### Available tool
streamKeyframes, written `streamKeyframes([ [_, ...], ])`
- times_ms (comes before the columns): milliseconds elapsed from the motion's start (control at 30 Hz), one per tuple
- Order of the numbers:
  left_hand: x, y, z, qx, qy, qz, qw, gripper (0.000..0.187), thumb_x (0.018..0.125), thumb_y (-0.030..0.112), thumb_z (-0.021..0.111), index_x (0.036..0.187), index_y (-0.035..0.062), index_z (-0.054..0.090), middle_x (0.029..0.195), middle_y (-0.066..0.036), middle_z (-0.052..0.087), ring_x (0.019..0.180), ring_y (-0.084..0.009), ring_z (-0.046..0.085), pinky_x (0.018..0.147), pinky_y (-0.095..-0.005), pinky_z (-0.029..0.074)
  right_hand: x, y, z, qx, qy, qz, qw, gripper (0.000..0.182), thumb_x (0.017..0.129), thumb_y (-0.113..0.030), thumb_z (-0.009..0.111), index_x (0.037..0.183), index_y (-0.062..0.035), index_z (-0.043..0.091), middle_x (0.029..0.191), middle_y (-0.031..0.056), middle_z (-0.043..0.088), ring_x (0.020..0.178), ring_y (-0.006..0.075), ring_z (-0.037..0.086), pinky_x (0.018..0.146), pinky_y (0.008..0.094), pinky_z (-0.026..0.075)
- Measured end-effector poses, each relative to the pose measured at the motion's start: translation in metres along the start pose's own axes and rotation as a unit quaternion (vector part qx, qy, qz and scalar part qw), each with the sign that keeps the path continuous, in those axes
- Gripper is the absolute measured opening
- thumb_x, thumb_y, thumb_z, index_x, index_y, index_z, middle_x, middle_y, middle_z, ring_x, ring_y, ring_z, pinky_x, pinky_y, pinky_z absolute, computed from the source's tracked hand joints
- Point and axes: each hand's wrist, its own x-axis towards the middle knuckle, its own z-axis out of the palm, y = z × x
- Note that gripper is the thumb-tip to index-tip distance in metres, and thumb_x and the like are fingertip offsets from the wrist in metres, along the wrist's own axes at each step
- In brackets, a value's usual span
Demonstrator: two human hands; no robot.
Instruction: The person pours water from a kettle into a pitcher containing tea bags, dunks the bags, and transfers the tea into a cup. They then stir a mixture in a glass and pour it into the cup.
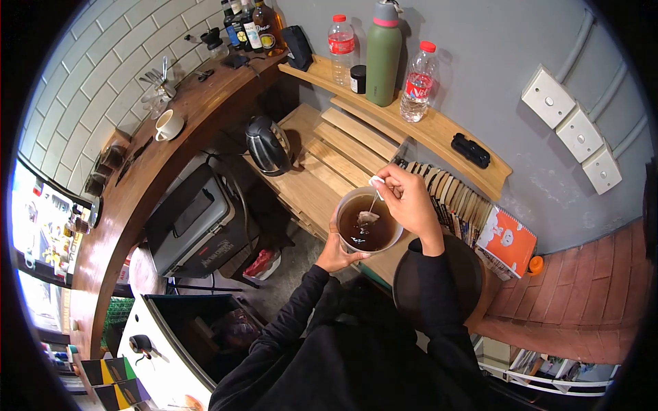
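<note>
My left hand (336, 251) is wrapped round the lower left side of a round cup (393, 241) of brown tea (353, 229). Above the cup's far right rim, my right hand (406, 198) pinches the white tag (376, 182) of a tea bag between thumb and fingers. A string runs down from the tag to the tea bag (368, 217), which shows at the tea's surface. Whether the cup's base rests on the wooden bench is hidden.
A black electric kettle (268, 146) stands on the slatted bench (336, 161). Bottles and a green flask (384, 61) line the wall shelf (445, 140). To the right are a row of books (452, 198), an orange notebook (508, 240) and a dark round stool (439, 281). A grey cooler box (192, 212) sits left.
</note>
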Motion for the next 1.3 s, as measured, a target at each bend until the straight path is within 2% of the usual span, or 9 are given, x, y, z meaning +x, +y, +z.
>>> streamKeyframes([
  [67, 0.0, 0.0, 0.001, -0.009, -0.002, 0.001, 1.0, 0.13, 0.059, 0.022, 0.094, 0.15, 0.0018, 0.003, 0.148, -0.019, 0.03, 0.14, -0.0294, 0.03, 0.117, -0.0406, 0.023, 0.0, -0.011, -0.003, 0.021, 0.022, -0.038, 0.999, 0.01, 0.092, -0.002, 0.063, 0.087, 0.0028, 0.057, 0.056, -0.002, 0.044, 0.052, 0.0012, 0.032, 0.046, 0.0232, 0.025],
  [367, -0.001, -0.009, -0.002, 0.017, -0.007, -0.004, 1.0, 0.132, 0.058, 0.02, 0.094, 0.152, 0.0057, 0.003, 0.148, -0.018, 0.03, 0.138, -0.0279, 0.032, 0.115, -0.0392, 0.026, -0.004, 0.004, 0.001, -0.014, -0.005, -0.014, 1.0, 0.01, 0.092, -0.002, 0.063, 0.088, 0.0026, 0.056, 0.055, 0.0002, 0.039, 0.051, 0.0029, 0.03, 0.046, 0.0253, 0.024],
  [567, -0.001, -0.008, -0.002, 0.023, -0.008, -0.004, 1.0, 0.126, 0.061, 0.024, 0.093, 0.149, 0.0005, 0.006, 0.146, -0.019, 0.034, 0.137, -0.0282, 0.035, 0.115, -0.0402, 0.027, -0.005, -0.004, -0.003, -0.002, 0.013, -0.039, 0.999, 0.01, 0.091, -0.002, 0.063, 0.088, 0.0028, 0.056, 0.055, 0.0006, 0.037, 0.051, 0.0033, 0.029, 0.046, 0.0257, 0.023],
  [633, 0.0, -0.01, -0.002, -0.003, -0.009, -0.005, 1.0, 0.132, 0.059, 0.022, 0.094, 0.152, 0.0055, 0.002, 0.149, -0.018, 0.03, 0.139, -0.0293, 0.032, 0.116, -0.04, 0.025, -0.006, 0.006, 0.001, -0.007, 0.008, -0.033, 0.999, 0.009, 0.091, -0.002, 0.063, 0.088, 0.0027, 0.056, 0.055, 0.0002, 0.037, 0.051, 0.0032, 0.029, 0.046, 0.0256, 0.023],
  [933, 0.0, -0.011, -0.002, 0.033, -0.012, 0.015, 0.999, 0.132, 0.06, 0.023, 0.094, 0.152, 0.0078, 0.001, 0.148, -0.019, 0.03, 0.139, -0.0296, 0.032, 0.116, -0.0411, 0.025, -0.003, -0.006, -0.003, 0.0, 0.009, -0.036, 0.999, 0.009, 0.092, -0.003, 0.064, 0.089, 0.0022, 0.057, 0.055, -0.001, 0.036, 0.051, 0.003, 0.029, 0.046, 0.0258, 0.023],
  [1000, 0.0, -0.008, -0.001, 0.017, -0.008, 0.004, 1.0, 0.13, 0.059, 0.023, 0.094, 0.151, 0.004, 0.004, 0.148, -0.019, 0.032, 0.139, -0.0294, 0.033, 0.116, -0.0411, 0.025, -0.004, 0.003, 0.001, -0.017, 0.007, -0.008, 1.0, 0.011, 0.091, -0.008, 0.064, 0.09, 0.0014, 0.058, 0.053, 0.0118, 0.04, 0.047, 0.0143, 0.03, 0.046, 0.0323, 0.029],
  [1067, 0.001, -0.003, 0.0, 0.001, -0.003, -0.006, 1.0, 0.128, 0.059, 0.023, 0.094, 0.15, 0.0001, 0.007, 0.147, -0.019, 0.034, 0.138, -0.0292, 0.034, 0.116, -0.0412, 0.026, -0.005, 0.013, 0.006, -0.007, 0.005, -0.015, 1.0, 0.011, 0.091, -0.008, 0.064, 0.09, 0.0013, 0.058, 0.053, 0.0119, 0.04, 0.047, 0.0144, 0.03, 0.046, 0.0323, 0.029],
  [1133, 0.0, -0.001, 0.0, -0.016, -0.005, -0.009, 1.0, 0.132, 0.059, 0.022, 0.094, 0.152, 0.0067, 0.002, 0.148, -0.019, 0.031, 0.139, -0.0295, 0.032, 0.116, -0.0409, 0.026, -0.003, 0.006, 0.005, 0.003, 0.005, -0.021, 1.0, 0.011, 0.09, -0.008, 0.065, 0.089, 0.0012, 0.058, 0.053, 0.0119, 0.04, 0.047, 0.0144, 0.03, 0.046, 0.0323, 0.029],
  [1300, 0.0, -0.008, -0.003, 0.025, -0.013, -0.006, 1.0, 0.132, 0.058, 0.022, 0.094, 0.152, 0.006, 0.003, 0.148, -0.019, 0.031, 0.139, -0.029, 0.033, 0.115, -0.0405, 0.027, -0.002, -0.014, -0.003, -0.015, 0.022, -0.042, 0.999, 0.01, 0.09, -0.008, 0.065, 0.09, 0.0005, 0.06, 0.053, 0.0124, 0.042, 0.045, 0.0157, 0.034, 0.046, 0.0331, 0.03],
])
